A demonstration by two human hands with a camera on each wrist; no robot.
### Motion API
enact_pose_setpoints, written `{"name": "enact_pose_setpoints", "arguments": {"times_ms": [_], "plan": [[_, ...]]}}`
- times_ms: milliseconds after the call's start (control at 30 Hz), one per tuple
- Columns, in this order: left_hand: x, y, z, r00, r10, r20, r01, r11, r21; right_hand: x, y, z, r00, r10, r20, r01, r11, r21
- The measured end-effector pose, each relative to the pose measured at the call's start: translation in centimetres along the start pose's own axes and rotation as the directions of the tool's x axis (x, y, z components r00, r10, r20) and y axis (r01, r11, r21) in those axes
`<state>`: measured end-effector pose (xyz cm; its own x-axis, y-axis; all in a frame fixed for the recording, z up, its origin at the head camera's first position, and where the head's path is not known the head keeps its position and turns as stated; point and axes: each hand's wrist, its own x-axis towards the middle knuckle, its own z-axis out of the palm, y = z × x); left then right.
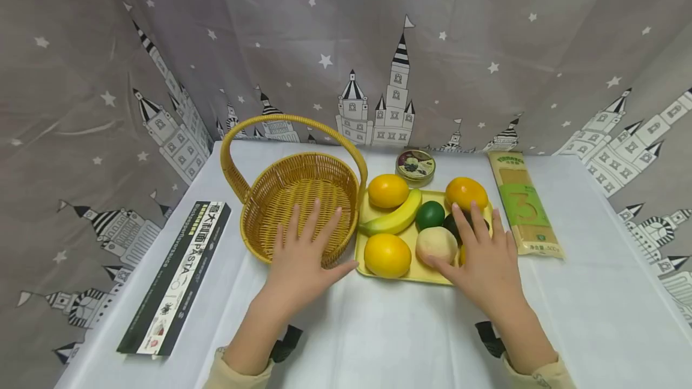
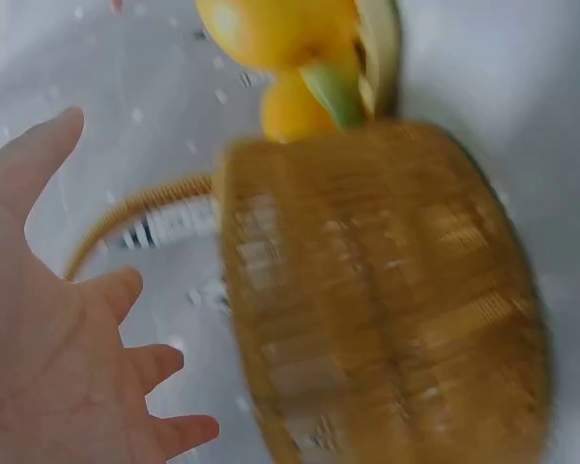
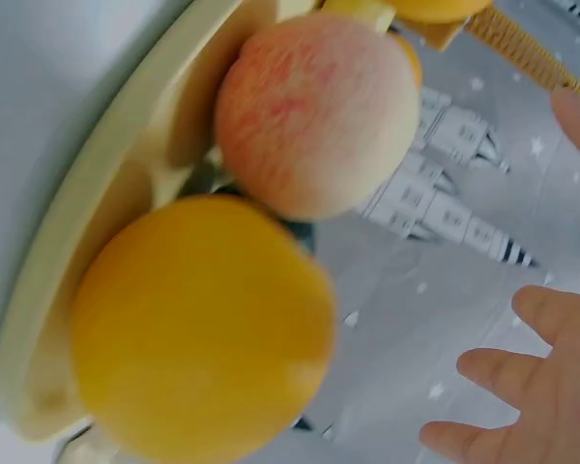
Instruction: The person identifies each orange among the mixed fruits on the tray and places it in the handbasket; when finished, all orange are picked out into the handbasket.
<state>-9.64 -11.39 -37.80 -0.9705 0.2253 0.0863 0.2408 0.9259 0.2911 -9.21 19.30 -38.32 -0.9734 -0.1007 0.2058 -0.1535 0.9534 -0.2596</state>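
Observation:
My left hand (image 1: 304, 260) has its fingers spread over the near rim of a woven basket (image 1: 254, 245) with a tall arched handle. In the left wrist view that hand (image 2: 68, 358) holds nothing, and the basket side is blurred. My right hand (image 1: 489, 263), also spread, is above the right part of a yellow tray (image 1: 411, 276). Nearest to it are a peach (image 1: 435, 246), a dark fruit partly hidden by the fingers, and an orange-yellow fruit (image 3: 203, 329). A banana (image 1: 393, 216), a green fruit (image 1: 430, 216) and several yellow fruits (image 1: 387, 256) share the tray.
A black and white pasta box (image 1: 175, 278) lies left of the basket. Behind the tray stands a round tin (image 1: 415, 167). A green-labelled pasta pack (image 1: 524, 204) lies right of the tray on the white table (image 1: 389, 335). A castle-patterned curtain (image 1: 335, 35) hangs behind.

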Motion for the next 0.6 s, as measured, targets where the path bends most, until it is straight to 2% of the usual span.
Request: {"name": "enact_pose_setpoints", "arguments": {"times_ms": [133, 233, 300, 400, 467, 533, 600], "plan": [[-1.0, -2.5, 0.0, 0.996, -0.073, -0.05, 0.07, 0.996, -0.05, -0.2, 1.5, -0.4, 0.999, 0.051, -0.012, -0.051, 0.998, 0.022], [-1.6, -4.4, 0.1, 0.986, -0.139, -0.089, 0.13, 0.987, -0.097, -0.3, 2.9, -0.3, 0.996, 0.092, 0.002, -0.092, 0.995, 0.035], [-2.1, -5.4, 0.1, 0.976, -0.196, -0.093, 0.181, 0.973, -0.144, -0.5, 3.9, -0.2, 0.993, 0.117, 0.028, -0.118, 0.991, 0.063], [-2.8, -6.8, 0.1, 0.957, -0.286, -0.052, 0.262, 0.927, -0.27, -0.9, 5.3, -0.1, 0.986, 0.146, 0.084, -0.156, 0.981, 0.118], [-3.1, -7.5, 0.1, 0.943, -0.334, -0.009, 0.309, 0.881, -0.36, -1.1, 5.9, 0.0, 0.979, 0.163, 0.124, -0.182, 0.97, 0.16], [-3.3, -8.0, 0.2, 0.933, -0.36, 0.029, 0.336, 0.835, -0.437, -1.2, 6.2, 0.1, 0.971, 0.176, 0.162, -0.205, 0.961, 0.186], [-3.2, -8.4, 0.4, 0.929, -0.366, 0.051, 0.343, 0.802, -0.489, -1.3, 6.5, 0.2, 0.962, 0.187, 0.197, -0.226, 0.953, 0.199]]}}
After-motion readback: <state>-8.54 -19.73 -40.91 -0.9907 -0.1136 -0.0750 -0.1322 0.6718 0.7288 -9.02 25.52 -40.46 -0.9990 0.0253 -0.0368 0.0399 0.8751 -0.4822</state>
